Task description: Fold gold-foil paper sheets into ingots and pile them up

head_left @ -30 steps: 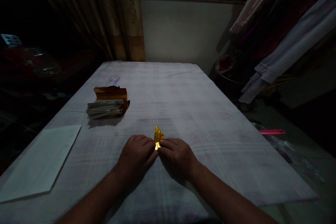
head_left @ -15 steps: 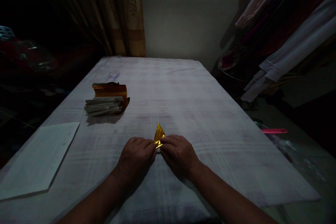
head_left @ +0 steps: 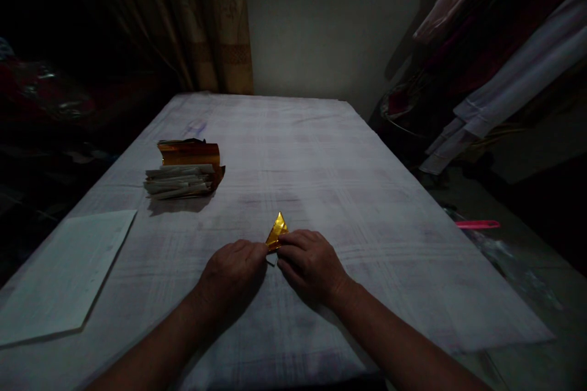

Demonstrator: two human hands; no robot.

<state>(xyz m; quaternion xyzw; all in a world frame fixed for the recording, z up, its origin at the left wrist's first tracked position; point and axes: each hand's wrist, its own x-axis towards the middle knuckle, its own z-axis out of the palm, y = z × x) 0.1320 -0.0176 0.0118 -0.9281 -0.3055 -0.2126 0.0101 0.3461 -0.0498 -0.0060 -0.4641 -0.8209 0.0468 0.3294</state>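
Note:
A small sheet of gold foil paper (head_left: 277,233), folded to a point at its far end, lies on the table between my hands. My left hand (head_left: 236,266) grips its left lower corner with thumb and fingers pressed together. On the other side, my right hand (head_left: 310,263) has its fingers closed over the right edge, hiding part of it. A pale bit of the paper's underside shows at the near end, between my fingertips.
A stack of folded gold and grey papers (head_left: 181,182) stands to the left, beside a curved gold sheet (head_left: 190,154). Nearer, a white sheet (head_left: 68,275) lies at the left edge. The table (head_left: 367,244) has a checked cloth. Clothes (head_left: 518,73) hang at right; a pink handle (head_left: 479,224) lies beyond the edge.
The folded foil paper has turned slightly and its lower edge lies flatter. My hands have drawn a little apart, the left one shifting left. The whole view has tilted slightly.

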